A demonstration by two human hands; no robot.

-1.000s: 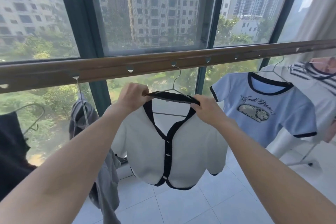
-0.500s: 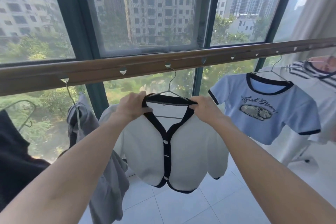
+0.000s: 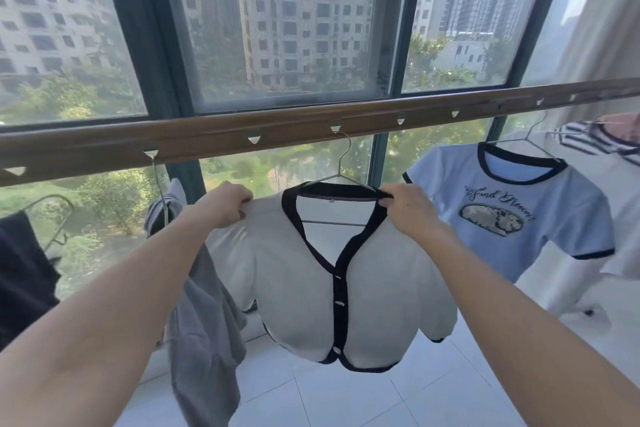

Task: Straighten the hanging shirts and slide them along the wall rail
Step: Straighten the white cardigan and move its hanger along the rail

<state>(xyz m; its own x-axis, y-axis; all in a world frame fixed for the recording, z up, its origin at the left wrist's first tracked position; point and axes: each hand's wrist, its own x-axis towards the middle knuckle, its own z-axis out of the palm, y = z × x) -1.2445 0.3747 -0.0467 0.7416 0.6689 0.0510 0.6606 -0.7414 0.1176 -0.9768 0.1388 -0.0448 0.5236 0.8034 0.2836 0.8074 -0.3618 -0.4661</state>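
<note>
left hand (image 3: 227, 202) pinches white cardigan (image 3: 346, 288) shoulder; right hand (image 3: 408, 210) grips its black collar; hanger (image 3: 341, 163) hooked on rail (image 3: 207, 137).

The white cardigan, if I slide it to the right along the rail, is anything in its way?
Yes. The light blue T-shirt hangs on the rail just right of the white cardigan, close to its sleeve. Both hands, left hand and right hand, already grip the cardigan's shoulders.
</note>
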